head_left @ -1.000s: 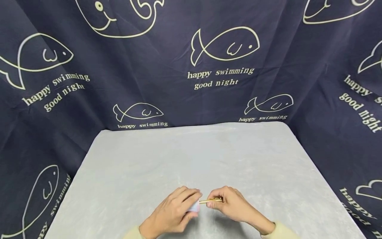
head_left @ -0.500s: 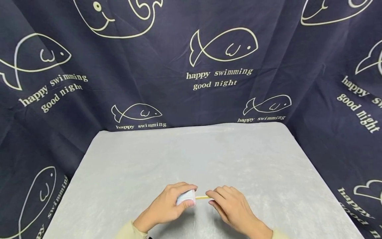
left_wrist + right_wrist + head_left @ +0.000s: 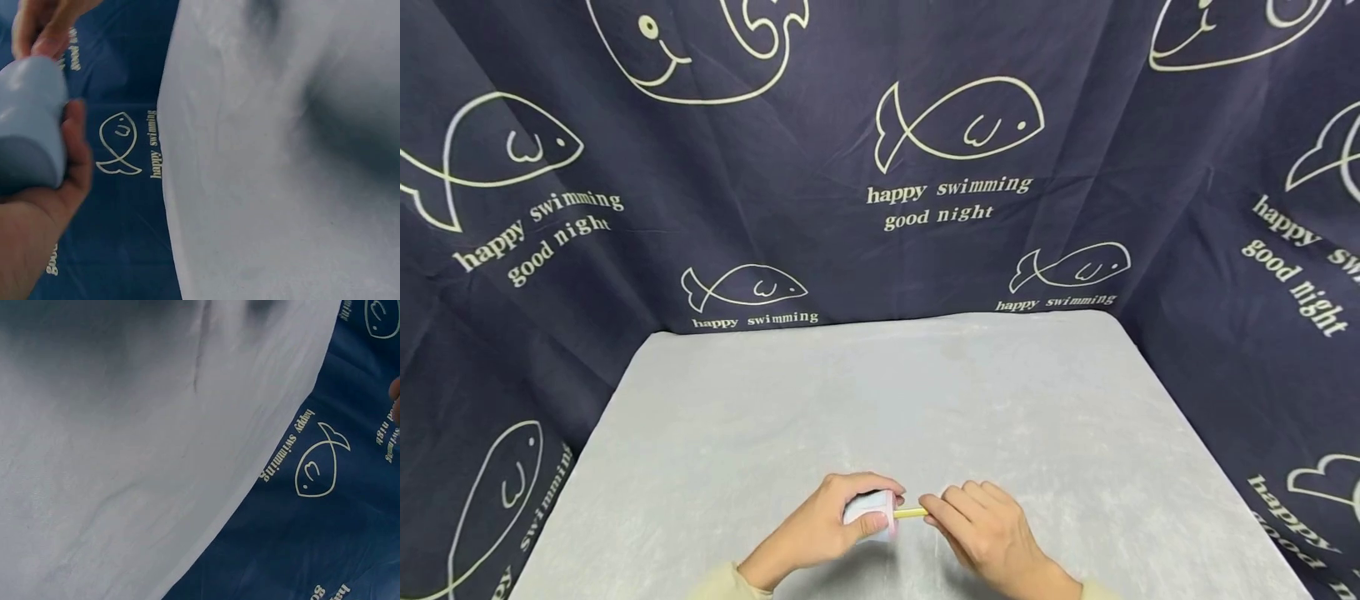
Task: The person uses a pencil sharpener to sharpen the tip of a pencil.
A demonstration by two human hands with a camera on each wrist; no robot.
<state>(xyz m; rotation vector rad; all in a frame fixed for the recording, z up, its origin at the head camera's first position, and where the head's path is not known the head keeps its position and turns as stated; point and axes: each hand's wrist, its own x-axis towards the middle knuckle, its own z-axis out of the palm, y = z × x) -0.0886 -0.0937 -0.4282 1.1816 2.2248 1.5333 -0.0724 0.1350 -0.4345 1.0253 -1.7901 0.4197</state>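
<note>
In the head view my left hand [image 3: 816, 523] grips a light blue pencil sharpener [image 3: 867, 503] with a pink rim, thumb across its near side. A thin yellow pencil [image 3: 912, 512] runs from the rim toward my right hand [image 3: 988, 529], whose thumb and fingers pinch it. The pencil's far end is hidden inside that hand, its tip inside the sharpener. The left wrist view shows the sharpener's rounded blue body [image 3: 34, 106] in the left palm, with fingers of the right hand [image 3: 56, 28] at its top.
A pale grey cloth covers the table [image 3: 880, 400] below both hands. Dark blue curtains [image 3: 850, 250] with fish drawings and lettering hang behind it and at both sides. In the right wrist view, only a bit of fingers [image 3: 395, 400] shows at the right edge.
The right hand has turned its grip on the pencil, its back now facing up. The left hand has shifted slightly left, showing more of the sharpener.
</note>
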